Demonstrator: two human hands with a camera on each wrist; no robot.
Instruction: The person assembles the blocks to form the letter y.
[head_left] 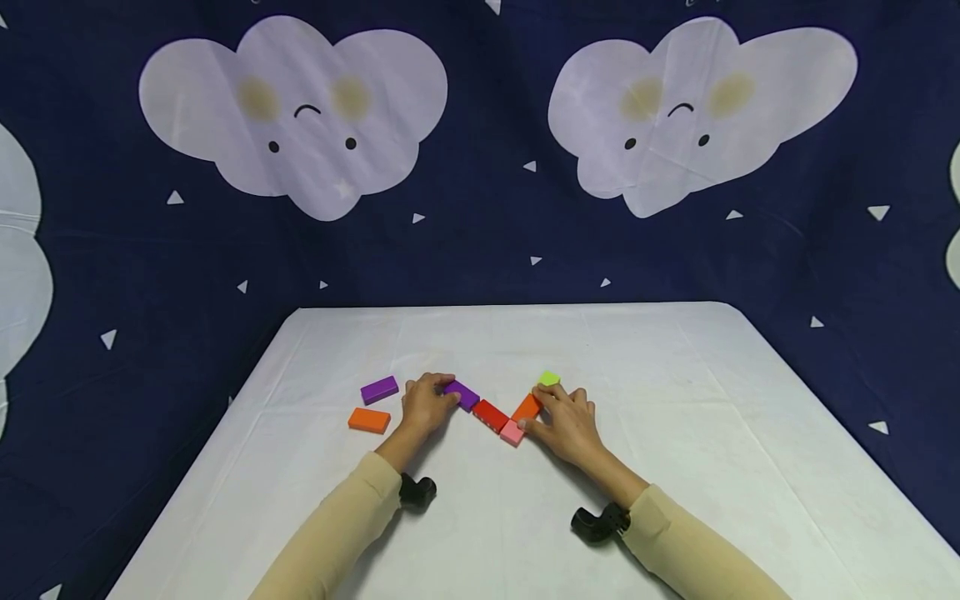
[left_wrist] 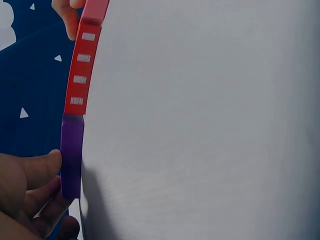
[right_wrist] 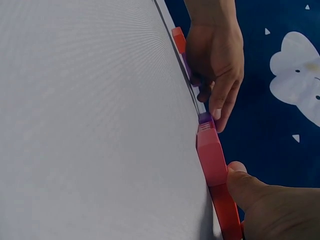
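A V of rectangular blocks lies on the white table. Its left arm holds a purple block [head_left: 462, 396] and a red block [head_left: 491, 416], end to end. A pink block [head_left: 512, 432] forms the near corner. Up the right arm run an orange block [head_left: 527, 407] and a lime green block [head_left: 549, 378]. My left hand [head_left: 427, 404] pinches the purple block between thumb and fingers at its outer end. With thumb by the pink block and fingers near the lime one, my right hand [head_left: 566, 423] grips the orange block, partly covering it. White marks show on the red block [left_wrist: 82, 70]'s side.
Left of my left hand lie a loose purple block [head_left: 379, 390] and, nearer, a loose orange block [head_left: 369, 420]. The white-covered table [head_left: 720, 467] meets a dark blue backdrop [head_left: 480, 250] with clouds. Each wrist carries a black camera mount.
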